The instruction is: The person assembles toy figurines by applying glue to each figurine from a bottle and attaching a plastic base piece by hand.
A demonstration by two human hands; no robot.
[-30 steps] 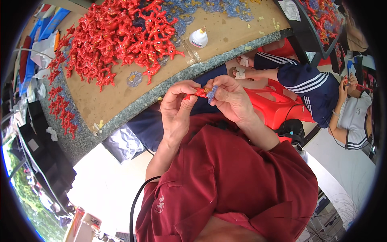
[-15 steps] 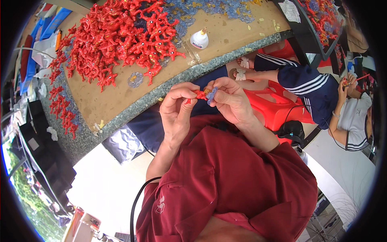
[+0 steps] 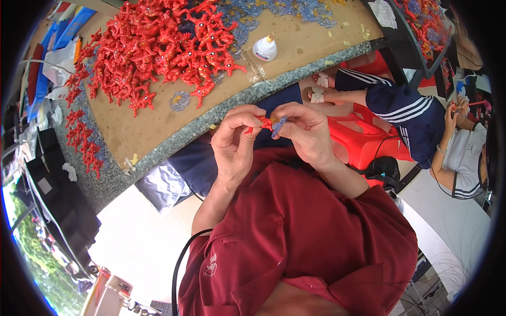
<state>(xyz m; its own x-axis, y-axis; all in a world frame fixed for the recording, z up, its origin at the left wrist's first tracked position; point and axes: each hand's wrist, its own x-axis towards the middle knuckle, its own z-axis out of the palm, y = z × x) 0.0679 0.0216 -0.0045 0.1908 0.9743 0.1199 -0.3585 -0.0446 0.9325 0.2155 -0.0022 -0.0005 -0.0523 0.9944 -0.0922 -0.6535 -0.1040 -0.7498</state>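
In front of my chest, just off the table's near edge, both hands meet at one small toy. My left hand (image 3: 235,138) pinches a small red plastic figure (image 3: 265,123) between thumb and fingertips. A clear blue and yellow plastic piece (image 3: 279,126) sits against the figure's other end, and my right hand (image 3: 308,131) grips it between thumb and forefinger. The two parts touch; how they are joined is hidden by my fingers. A large heap of similar red figures (image 3: 158,52) lies on the table beyond my hands, with one loose blue piece (image 3: 179,100) in front of it.
The brown board on the stone-edged table (image 3: 237,96) also bears a white glue bottle (image 3: 264,48) and scattered blue pieces (image 3: 295,9). Small red figures (image 3: 83,138) line the left side. At right are a red stool (image 3: 361,134), a black crate (image 3: 416,63) and a co-worker (image 3: 461,152).
My hands stay nearly in place, both still on the toy. My right fingers have shifted slightly around the blue piece. The whole view has moved a little.
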